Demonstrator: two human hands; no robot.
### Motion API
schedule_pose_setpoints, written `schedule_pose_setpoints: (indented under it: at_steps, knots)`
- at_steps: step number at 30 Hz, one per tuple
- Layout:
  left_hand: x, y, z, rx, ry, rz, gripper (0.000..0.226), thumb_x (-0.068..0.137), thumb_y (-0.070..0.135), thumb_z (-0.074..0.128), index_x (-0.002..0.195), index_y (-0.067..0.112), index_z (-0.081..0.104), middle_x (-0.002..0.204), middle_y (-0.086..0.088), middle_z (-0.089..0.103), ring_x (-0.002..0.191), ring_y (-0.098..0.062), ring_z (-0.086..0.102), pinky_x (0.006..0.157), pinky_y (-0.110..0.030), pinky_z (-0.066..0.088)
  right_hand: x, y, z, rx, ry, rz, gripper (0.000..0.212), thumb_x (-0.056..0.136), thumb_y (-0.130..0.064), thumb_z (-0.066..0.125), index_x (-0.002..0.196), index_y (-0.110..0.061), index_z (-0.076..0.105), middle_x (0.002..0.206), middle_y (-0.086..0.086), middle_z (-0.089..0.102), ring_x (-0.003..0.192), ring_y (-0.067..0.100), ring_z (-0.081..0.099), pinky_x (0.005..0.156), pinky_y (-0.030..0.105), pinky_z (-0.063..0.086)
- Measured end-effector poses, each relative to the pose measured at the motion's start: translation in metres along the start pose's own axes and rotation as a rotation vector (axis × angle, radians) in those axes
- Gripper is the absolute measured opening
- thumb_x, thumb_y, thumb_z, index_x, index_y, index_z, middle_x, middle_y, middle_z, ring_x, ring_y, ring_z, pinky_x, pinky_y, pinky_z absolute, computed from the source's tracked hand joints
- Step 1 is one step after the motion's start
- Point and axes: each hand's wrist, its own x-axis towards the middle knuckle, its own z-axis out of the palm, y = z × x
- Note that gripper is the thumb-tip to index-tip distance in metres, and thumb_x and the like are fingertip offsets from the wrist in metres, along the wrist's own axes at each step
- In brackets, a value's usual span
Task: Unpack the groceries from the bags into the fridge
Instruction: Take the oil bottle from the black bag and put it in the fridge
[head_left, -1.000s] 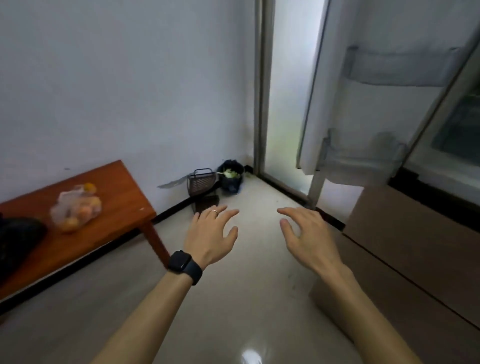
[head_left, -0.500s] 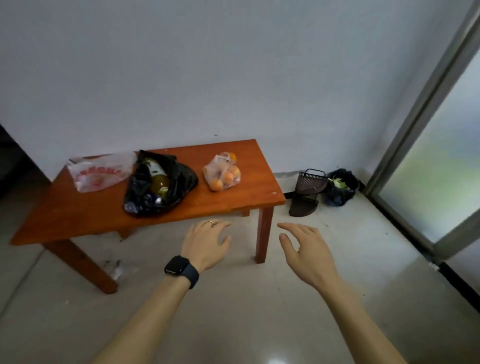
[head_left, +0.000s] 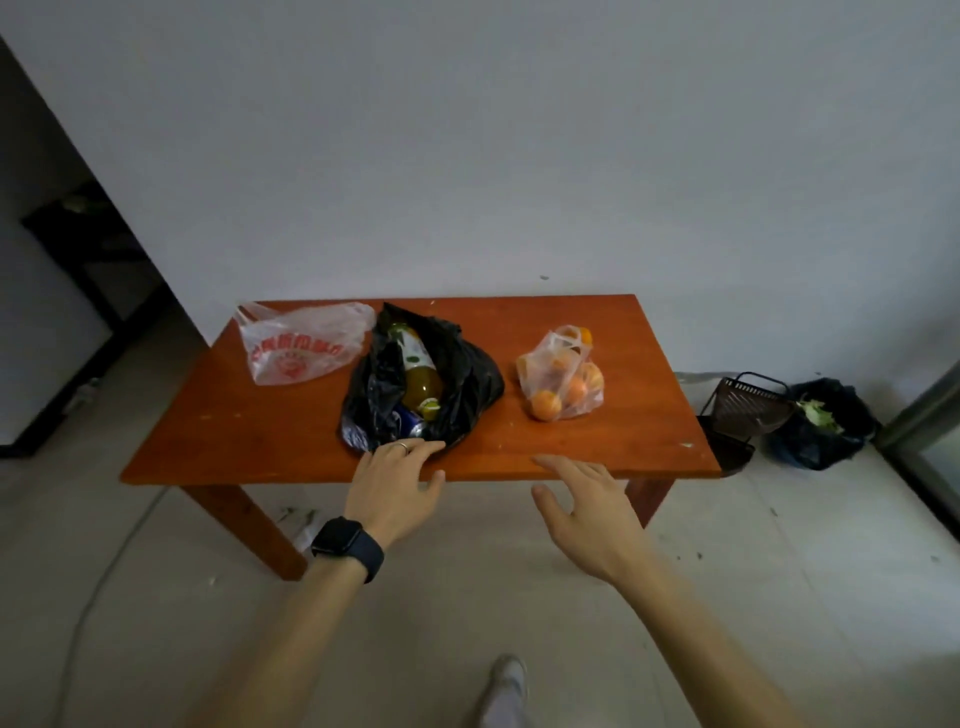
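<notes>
Black bag (head_left: 457, 374) just beyond left hand (head_left: 397, 480); both hands empty, fingers spread.

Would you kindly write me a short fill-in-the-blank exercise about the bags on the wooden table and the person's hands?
1. The bag in the middle of the table is ____ in colour.
2. The clear bag at the right holds ____ fruit.
3. The watch sits on the ____ wrist.
4. The left hand reaches nearest to the ____ bag.

Missing words: black; orange; left; black
</notes>
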Motion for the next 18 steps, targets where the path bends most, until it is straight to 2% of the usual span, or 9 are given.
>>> schedule_pose_setpoints:
  at_steps: [4, 7, 12, 15, 18]
  knots:
    - [0.063, -0.029, 0.001, 0.035, -0.045, -0.006, 0.045, 0.095, 0.042, 0.052, 0.14, 0.034, 0.051, 0.141, 0.005, 0.053, 0.132, -0.018, 0.046, 0.108, -0.042, 0.041, 0.069, 0.002, 0.035, 0.056, -0.092, -0.029, 0.041, 0.099, -0.039, 0.054, 0.139, -0.029, 0.052, 0.135, -0.01, 0.058, 0.128, 0.014, 0.048, 0.101, 0.022, 0.035]
    - [0.113, -0.048, -0.004, 0.095, -0.104, 0.001, 0.046, 0.096, 0.042, 0.05, 0.142, 0.035, 0.048, 0.145, 0.004, 0.049, 0.134, -0.019, 0.043, 0.111, -0.046, 0.037, 0.114, 0.002, 0.057, 0.081, -0.165, -0.018, 0.042, 0.1, -0.037, 0.053, 0.14, -0.027, 0.051, 0.134, -0.009, 0.059, 0.125, 0.013, 0.048, 0.098, 0.019, 0.034]
    - [0.182, -0.071, -0.007, 0.197, -0.171, 0.046, 0.05, 0.098, 0.039, 0.047, 0.146, 0.031, 0.042, 0.151, 0.003, 0.041, 0.142, -0.019, 0.032, 0.117, -0.044, 0.028, 0.179, -0.004, 0.092, 0.087, -0.283, 0.011, 0.045, 0.1, -0.037, 0.049, 0.144, -0.029, 0.046, 0.138, -0.009, 0.056, 0.13, 0.011, 0.045, 0.101, 0.024, 0.039]
    - [0.213, -0.08, -0.003, 0.223, -0.234, 0.1, 0.052, 0.099, 0.036, 0.048, 0.149, 0.028, 0.039, 0.154, 0.001, 0.037, 0.144, -0.02, 0.028, 0.117, -0.036, 0.029, 0.214, -0.012, 0.114, 0.07, -0.293, -0.011, 0.045, 0.101, -0.032, 0.045, 0.145, -0.026, 0.045, 0.14, -0.006, 0.054, 0.132, 0.014, 0.043, 0.103, 0.027, 0.042]
    - [0.248, -0.09, 0.005, 0.308, -0.29, 0.197, 0.054, 0.097, 0.031, 0.051, 0.149, 0.023, 0.038, 0.152, -0.002, 0.039, 0.142, -0.022, 0.03, 0.117, -0.035, 0.029, 0.25, -0.017, 0.143, 0.03, -0.284, -0.067, 0.048, 0.101, -0.026, 0.042, 0.148, -0.019, 0.043, 0.15, -0.001, 0.047, 0.142, 0.018, 0.035, 0.115, 0.029, 0.035]
